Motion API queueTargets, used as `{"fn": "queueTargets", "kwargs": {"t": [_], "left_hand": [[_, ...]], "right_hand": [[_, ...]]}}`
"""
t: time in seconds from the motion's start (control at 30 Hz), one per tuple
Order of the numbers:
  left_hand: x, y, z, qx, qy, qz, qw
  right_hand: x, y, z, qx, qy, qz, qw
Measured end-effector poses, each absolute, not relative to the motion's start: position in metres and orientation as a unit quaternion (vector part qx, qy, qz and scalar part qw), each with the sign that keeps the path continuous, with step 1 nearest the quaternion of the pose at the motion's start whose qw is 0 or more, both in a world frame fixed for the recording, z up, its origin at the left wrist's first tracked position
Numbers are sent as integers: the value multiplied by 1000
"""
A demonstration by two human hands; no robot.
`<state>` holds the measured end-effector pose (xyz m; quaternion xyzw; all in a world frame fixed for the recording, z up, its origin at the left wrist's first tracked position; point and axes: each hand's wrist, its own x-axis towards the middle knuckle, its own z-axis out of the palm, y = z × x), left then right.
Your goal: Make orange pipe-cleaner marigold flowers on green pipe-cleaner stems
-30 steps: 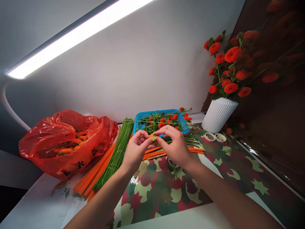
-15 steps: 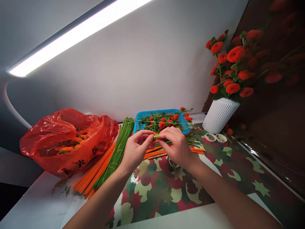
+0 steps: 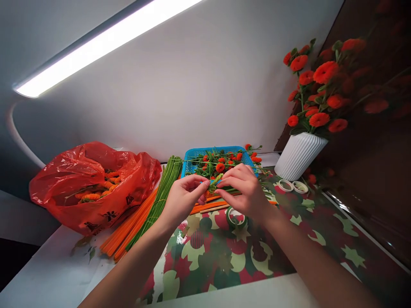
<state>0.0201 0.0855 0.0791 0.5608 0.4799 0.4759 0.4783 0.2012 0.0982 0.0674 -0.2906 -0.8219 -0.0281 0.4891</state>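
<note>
My left hand [image 3: 183, 199] pinches a small looped piece of green chenille stem [image 3: 215, 183] between thumb and fingertips. From the other side, the thumb and fingertips of my right hand [image 3: 246, 191] are closed on the same piece. Its lower part is partly hidden by my fingers. Both hands are above the table, in front of a blue basket [image 3: 212, 149] that holds orange chenille flowers with green stems. Under my right hand lies a green tape roll [image 3: 244, 220]. Next to my left forearm is a bundle of green chenille stems [image 3: 158, 205].
Orange chenille stems [image 3: 128, 233] lie beside the green bundle. A red plastic bag [image 3: 64, 188] with orange pieces stands at left. A white ribbed vase [image 3: 300, 156] of orange flowers is at right, near two pale tape rolls [image 3: 285, 191]. A lit lamp [image 3: 105, 47] hangs above.
My right hand's fingers have lifted and spread slightly, and more of the green piece shows between my hands. The green tape roll is less covered. The view has shifted slightly.
</note>
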Motion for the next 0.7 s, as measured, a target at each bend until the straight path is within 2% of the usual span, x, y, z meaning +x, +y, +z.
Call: {"fn": "queueTargets", "kwargs": {"t": [0.2, 0.4, 0.47, 0.53, 0.7], "left_hand": [[22, 81, 82, 595, 450, 472, 470], [17, 82, 81, 674, 419, 428, 432], [17, 80, 80, 726, 423, 414, 350], [17, 79, 78, 791, 416, 390, 223], [20, 77, 67, 882, 364, 298, -37]], "right_hand": [[201, 101, 70, -303, -813, 194, 457], [207, 104, 80, -333, -754, 445, 350], [209, 104, 83, -362, -721, 502, 312], [211, 105, 84, -392, -700, 528, 276], [211, 107, 78, -442, -699, 510, 236]]}}
